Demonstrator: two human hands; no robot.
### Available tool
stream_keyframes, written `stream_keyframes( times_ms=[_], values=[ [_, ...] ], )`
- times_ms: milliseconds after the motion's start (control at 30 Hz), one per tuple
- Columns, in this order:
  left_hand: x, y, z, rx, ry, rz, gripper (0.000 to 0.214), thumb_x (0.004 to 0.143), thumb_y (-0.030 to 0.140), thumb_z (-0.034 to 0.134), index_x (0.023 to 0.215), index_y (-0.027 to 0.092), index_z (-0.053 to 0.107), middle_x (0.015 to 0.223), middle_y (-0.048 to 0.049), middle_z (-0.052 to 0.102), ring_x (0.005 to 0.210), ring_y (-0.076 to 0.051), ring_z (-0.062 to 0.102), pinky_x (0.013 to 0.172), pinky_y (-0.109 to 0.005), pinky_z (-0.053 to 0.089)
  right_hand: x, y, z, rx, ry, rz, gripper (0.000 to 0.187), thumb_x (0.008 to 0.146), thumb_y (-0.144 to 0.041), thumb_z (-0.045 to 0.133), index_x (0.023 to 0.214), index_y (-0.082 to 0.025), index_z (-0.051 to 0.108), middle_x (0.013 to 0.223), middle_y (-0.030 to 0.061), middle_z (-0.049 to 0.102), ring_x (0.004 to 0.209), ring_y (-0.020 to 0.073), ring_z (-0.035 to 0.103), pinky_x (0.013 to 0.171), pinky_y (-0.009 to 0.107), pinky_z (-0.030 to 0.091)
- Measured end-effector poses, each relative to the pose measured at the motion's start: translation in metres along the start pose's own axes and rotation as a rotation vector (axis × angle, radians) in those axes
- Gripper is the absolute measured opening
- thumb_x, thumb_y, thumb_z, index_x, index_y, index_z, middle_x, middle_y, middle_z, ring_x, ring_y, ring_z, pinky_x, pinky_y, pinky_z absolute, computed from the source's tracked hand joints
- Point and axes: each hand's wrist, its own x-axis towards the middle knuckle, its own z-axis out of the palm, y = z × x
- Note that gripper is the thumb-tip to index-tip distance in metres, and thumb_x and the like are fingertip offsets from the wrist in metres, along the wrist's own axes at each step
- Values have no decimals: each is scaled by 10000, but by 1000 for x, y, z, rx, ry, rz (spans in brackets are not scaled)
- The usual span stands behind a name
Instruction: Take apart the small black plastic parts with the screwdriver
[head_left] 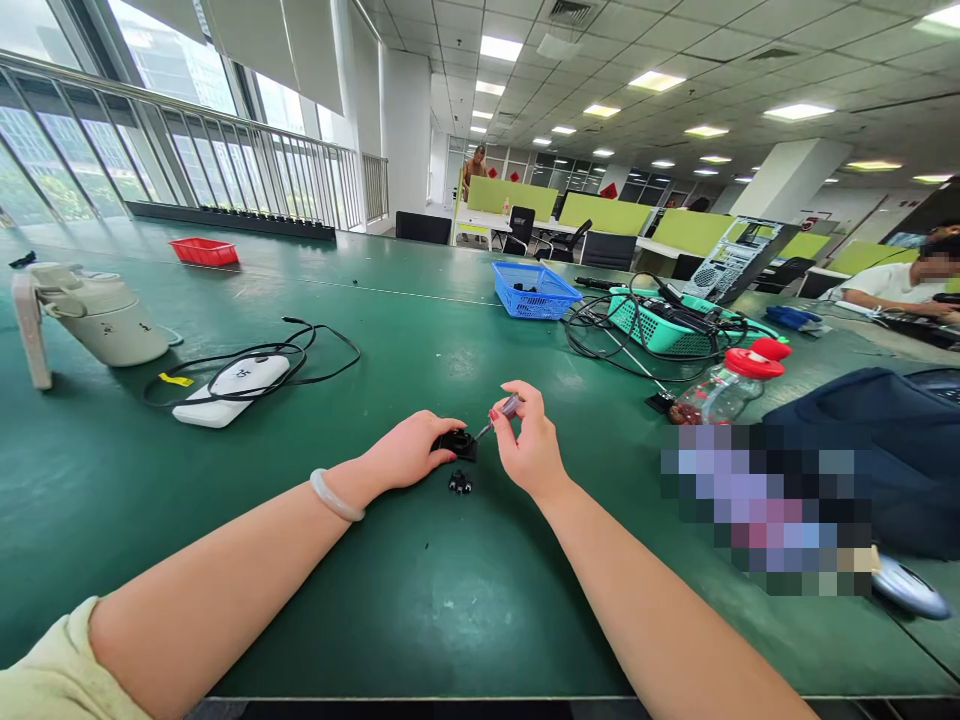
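My left hand (411, 449) grips a small black plastic part (465, 446) and keeps it down on the green table (390, 590). Between the thumb and fingers of my right hand (529, 440) is a screwdriver (511, 406), held at a slant. Its tip points down to the right side of the black part; whether it touches a screw is too small to tell. A second small black piece (460, 483) with light spots lies just below, on the near side of the part.
To the left are a white box (232, 390) with a black cable and a cream jug (112, 318). Farther back stand a red tray (204, 251), a blue basket (535, 290) and a green basket (652, 330) with cables. At right are a red-lidded jar (724, 385) and a dark bag (877, 450).
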Motion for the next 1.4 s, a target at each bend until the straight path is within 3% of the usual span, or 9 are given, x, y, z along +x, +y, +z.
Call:
stream_keyframes(
  times_ms=[267, 367, 500, 800, 933, 1100, 1400],
  values=[
    [-2, 2, -1, 30, -17, 15, 435, 920, 312, 581, 1347, 228, 593, 1171, -119, 692, 1129, -274, 632, 999, -424, 510, 4, 8, 0, -52, 49, 142, 351, 891, -389, 576, 1187, -252, 445, 805, 0, 683, 672, 188, 654, 664, 330, 510],
    [-2, 1, -1, 43, -25, 18, 430, 927, 300, 578, 1349, 223, 590, 1193, -120, 689, 1144, -268, 627, 1010, -418, 504, 3, 11, 1, -38, 91, 114, 337, 903, -376, 558, 1185, -241, 434, 823, 7, 683, 694, 185, 668, 690, 339, 524],
    [-1, 0, 0, 42, -29, 37, 429, 930, 295, 582, 1351, 214, 585, 1208, -120, 689, 1145, -269, 621, 1018, -424, 498, 2, 15, 3, -24, 45, 69, 313, 922, -344, 535, 1199, -246, 427, 848, 9, 686, 701, 179, 678, 722, 352, 538],
    [-1, -3, 3, 68, -24, 117, 399, 960, 249, 522, 1355, 201, 549, 1274, -123, 659, 1195, -258, 585, 1039, -420, 482, 3, 19, 2, -65, 44, 123, 400, 908, -261, 491, 1295, -226, 395, 853, 21, 695, 691, 184, 675, 648, 334, 522],
    [0, -6, 5, 88, -11, 139, 388, 975, 274, 503, 1355, 208, 545, 1269, -117, 653, 1186, -253, 584, 1032, -414, 483, 3, 13, -2, -112, 115, 59, 413, 906, -285, 525, 1298, -224, 412, 830, 17, 690, 709, 194, 677, 655, 335, 516],
    [0, -7, 7, 104, -1, 169, 387, 979, 271, 509, 1360, 208, 539, 1258, -113, 652, 1174, -245, 585, 1028, -407, 481, 0, 4, 0, -175, 52, -70, 390, 902, -282, 560, 1277, -231, 468, 793, -1, 661, 686, 181, 649, 705, 340, 521],
    [0, -8, 8, 119, 5, 209, 373, 1003, 295, 468, 1356, 206, 547, 1211, -111, 661, 1123, -242, 594, 1010, -411, 487, 0, 4, 4, -284, 10, -151, 329, 888, -288, 590, 1206, -236, 525, 739, -17, 620, 650, 174, 594, 672, 322, 494]
  ],
)
